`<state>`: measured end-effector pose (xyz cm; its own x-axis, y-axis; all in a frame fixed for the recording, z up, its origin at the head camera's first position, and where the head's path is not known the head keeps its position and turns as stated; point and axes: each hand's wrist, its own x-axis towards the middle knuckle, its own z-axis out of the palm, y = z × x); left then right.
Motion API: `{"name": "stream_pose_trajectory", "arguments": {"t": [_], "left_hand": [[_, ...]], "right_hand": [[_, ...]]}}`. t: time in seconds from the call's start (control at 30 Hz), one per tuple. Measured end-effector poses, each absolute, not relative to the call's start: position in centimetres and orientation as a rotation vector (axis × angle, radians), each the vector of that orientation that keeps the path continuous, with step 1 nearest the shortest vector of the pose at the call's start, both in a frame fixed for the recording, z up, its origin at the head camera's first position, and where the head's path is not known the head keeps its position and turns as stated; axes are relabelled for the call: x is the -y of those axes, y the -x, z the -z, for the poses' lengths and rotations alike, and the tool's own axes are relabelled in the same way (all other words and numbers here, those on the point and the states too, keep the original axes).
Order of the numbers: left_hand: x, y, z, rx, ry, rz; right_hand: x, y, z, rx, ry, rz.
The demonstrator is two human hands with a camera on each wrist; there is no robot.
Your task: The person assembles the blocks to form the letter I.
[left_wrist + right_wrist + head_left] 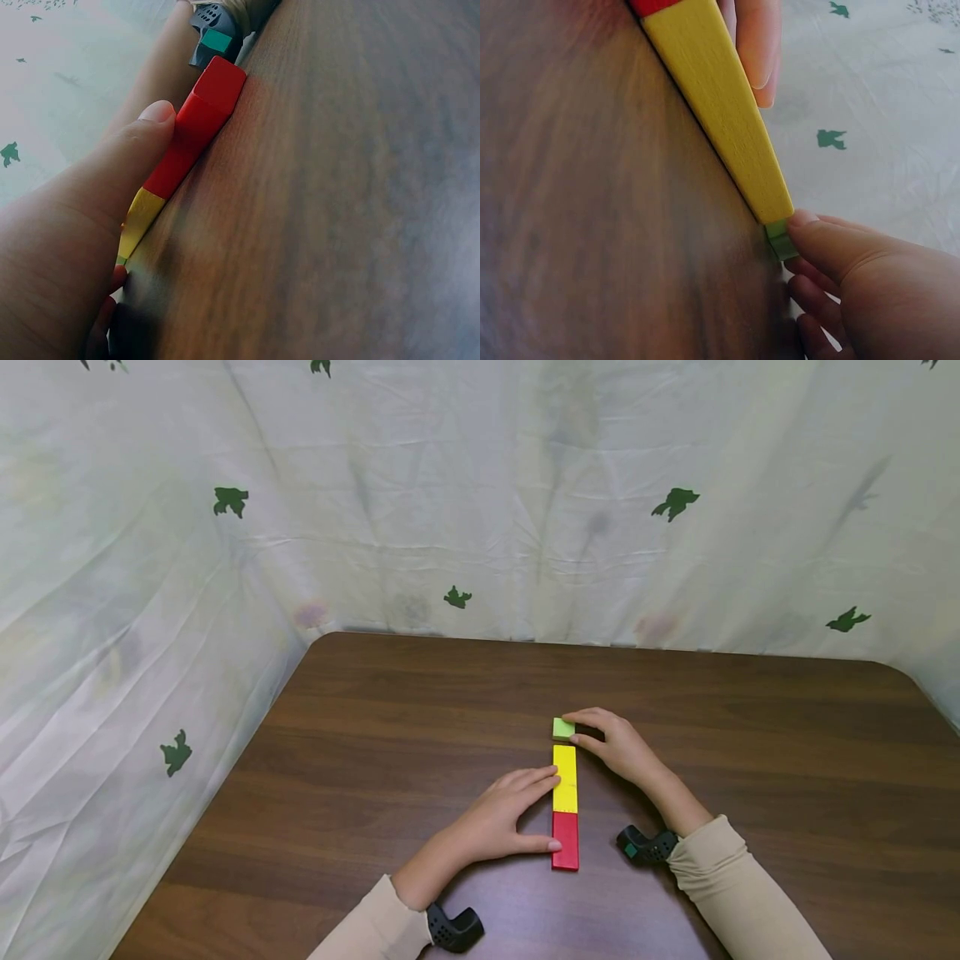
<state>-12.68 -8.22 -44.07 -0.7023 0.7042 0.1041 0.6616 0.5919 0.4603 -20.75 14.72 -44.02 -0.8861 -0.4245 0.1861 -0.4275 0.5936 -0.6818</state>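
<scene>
A red wooden block (566, 852) and a longer yellow wooden block (567, 797) lie end to end in a line on the brown table, the yellow one farther away. My left hand (498, 822) rests against their left side, its fairly straight fingertips on the yellow block and its thumb on the red block (199, 120). Just beyond the yellow block's far end, across a narrow gap, sits a small green block (562, 729). My right hand (618, 743) pinches that green block between thumb and forefinger from the right. Its other fingers are partly hidden.
The brown wooden table (375, 718) stretches away on both sides of the blocks. Behind it and on the left hangs a pale cloth (487, 510) with green leaf shapes. Black camera mounts (456, 931) sit on both wrists, close above the tabletop.
</scene>
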Motion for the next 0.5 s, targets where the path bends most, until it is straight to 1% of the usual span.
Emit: {"name": "stream_pose_trajectory", "arguments": {"t": [0.27,0.5], "left_hand": [[8.2,12.7,44.1,-2.72,-1.179,-0.735],[8.2,12.8,44.1,-2.705,-1.171,-0.769]], "right_hand": [[-14.9,20.8,43.9,2.774,-0.767,-1.238],[-15.2,20.8,43.0,2.79,-0.714,-1.259]]}}
